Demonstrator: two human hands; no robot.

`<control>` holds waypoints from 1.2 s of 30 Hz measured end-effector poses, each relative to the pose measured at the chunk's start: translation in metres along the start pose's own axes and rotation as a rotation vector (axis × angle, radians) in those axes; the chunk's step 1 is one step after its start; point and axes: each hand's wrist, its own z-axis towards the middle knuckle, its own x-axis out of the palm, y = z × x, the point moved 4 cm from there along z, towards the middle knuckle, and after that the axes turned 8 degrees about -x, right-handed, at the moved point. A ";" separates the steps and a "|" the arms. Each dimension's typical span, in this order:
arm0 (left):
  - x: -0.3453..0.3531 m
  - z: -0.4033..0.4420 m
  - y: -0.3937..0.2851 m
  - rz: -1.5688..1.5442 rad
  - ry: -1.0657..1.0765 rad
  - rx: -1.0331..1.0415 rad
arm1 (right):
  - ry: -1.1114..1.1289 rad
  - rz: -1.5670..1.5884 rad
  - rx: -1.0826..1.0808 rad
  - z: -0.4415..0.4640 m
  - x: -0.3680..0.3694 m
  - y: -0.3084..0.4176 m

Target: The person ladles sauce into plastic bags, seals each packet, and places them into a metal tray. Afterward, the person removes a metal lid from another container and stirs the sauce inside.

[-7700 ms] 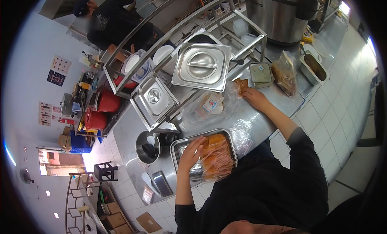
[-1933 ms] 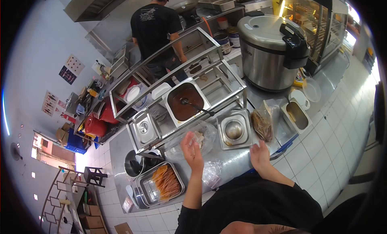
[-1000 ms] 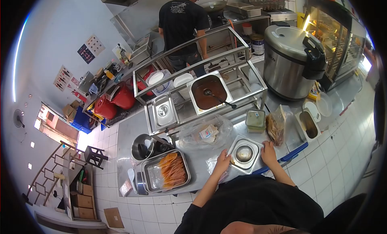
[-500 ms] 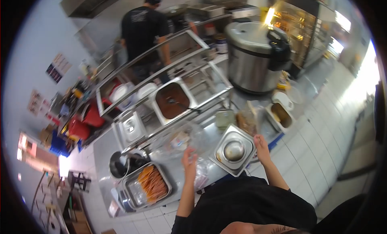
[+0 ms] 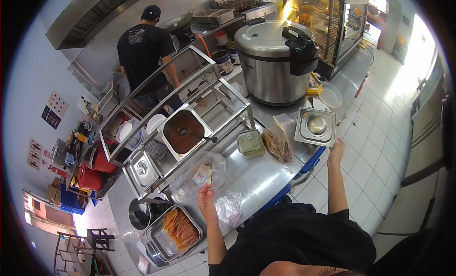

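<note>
My right hand (image 5: 336, 150) grips the lower right corner of a square steel lid (image 5: 315, 127) with a round recess, held over the far right of the counter, above a small steel container. My left hand (image 5: 206, 198) is raised over the counter with its fingers apart and nothing in it. Just beyond it lies a clear plastic bag (image 5: 201, 175) with pale pieces. To its lower left, a steel tray (image 5: 162, 242) holds orange slices. A square pan of brown sauce (image 5: 183, 133) with a ladle in it stands on the rack, uncovered.
A steel rack (image 5: 209, 59) runs along the counter's far side. Behind it stands a person in black (image 5: 141, 55). A large cooker (image 5: 272, 62) is at the back right. Near the lid are a green-lidded box (image 5: 250, 143) and a bag of brown food (image 5: 278, 142).
The lid has moved right and away from me, carried in my right hand. My left hand stays apart from it, after both hands held it a second ago. The view has turned right.
</note>
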 end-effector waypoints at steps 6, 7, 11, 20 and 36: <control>-0.003 0.002 -0.026 -0.066 -0.034 0.070 | -0.236 -0.123 -0.150 -0.034 0.035 0.054; -0.005 0.000 -0.030 -0.086 -0.061 0.096 | -0.294 -0.317 -0.303 -0.050 0.053 0.086; -0.016 0.019 -0.066 0.018 -0.117 0.313 | 0.218 -0.164 -0.512 -0.099 0.157 0.126; -0.046 0.180 -0.083 -0.118 -0.143 -0.098 | 1.169 -0.361 -0.669 -0.161 0.454 0.091; -0.027 0.166 -0.190 -0.324 0.133 0.070 | 1.201 0.243 0.114 -0.169 0.500 0.137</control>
